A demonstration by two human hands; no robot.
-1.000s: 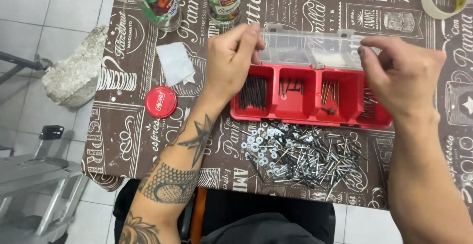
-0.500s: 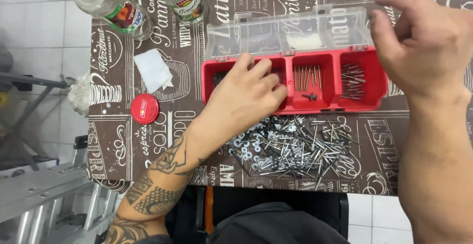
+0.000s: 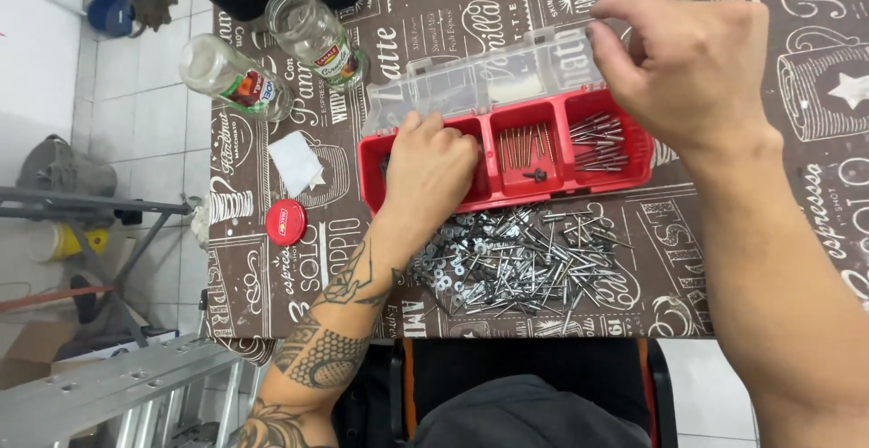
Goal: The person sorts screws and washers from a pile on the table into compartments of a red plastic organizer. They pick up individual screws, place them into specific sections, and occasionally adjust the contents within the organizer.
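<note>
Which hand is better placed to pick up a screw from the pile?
Probably left. The left hand rests in the red box just above the pile; the right hand is farther, at the clear lid.

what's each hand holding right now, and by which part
The right hand grips the clear lid of the red organiser box by its right end. The left hand rests in the left compartment; any hold there is hidden.

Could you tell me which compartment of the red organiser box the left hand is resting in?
The leftmost compartment: the left hand covers it, while the middle and right ones lie uncovered, showing nails.
</note>
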